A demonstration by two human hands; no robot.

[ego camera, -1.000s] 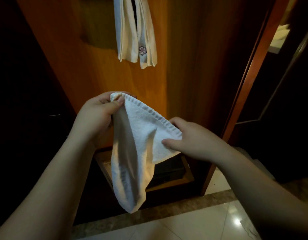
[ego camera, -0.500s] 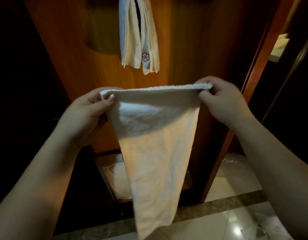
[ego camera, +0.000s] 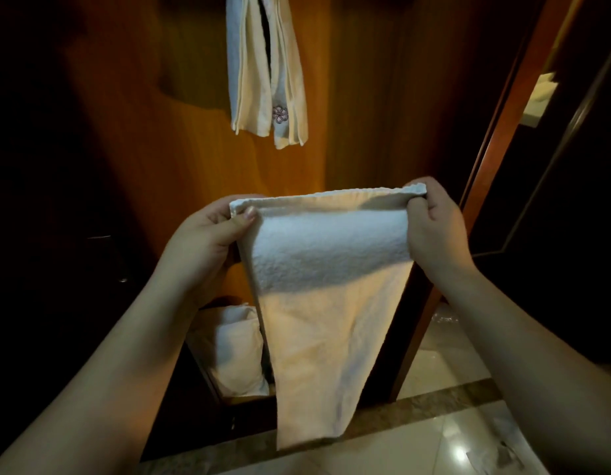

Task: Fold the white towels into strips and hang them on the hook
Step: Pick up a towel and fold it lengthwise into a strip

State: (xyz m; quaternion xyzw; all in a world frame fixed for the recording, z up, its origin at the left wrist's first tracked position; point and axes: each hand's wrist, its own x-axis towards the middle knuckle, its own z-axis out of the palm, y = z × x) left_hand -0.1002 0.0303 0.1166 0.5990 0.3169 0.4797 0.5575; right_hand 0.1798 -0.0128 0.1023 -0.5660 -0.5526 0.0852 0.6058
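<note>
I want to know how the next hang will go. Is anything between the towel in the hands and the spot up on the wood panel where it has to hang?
No obstacle shows between them. The held towel hangs below the hanging towels, which already fill the spot; the hook itself is out of view.

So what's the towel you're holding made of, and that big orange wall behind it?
The towel looks like soft terry cotton: its surface is nubbly and it hangs limp. The wall looks like polished wood, with faint grain and a warm shine, though it could be veneer.
</note>
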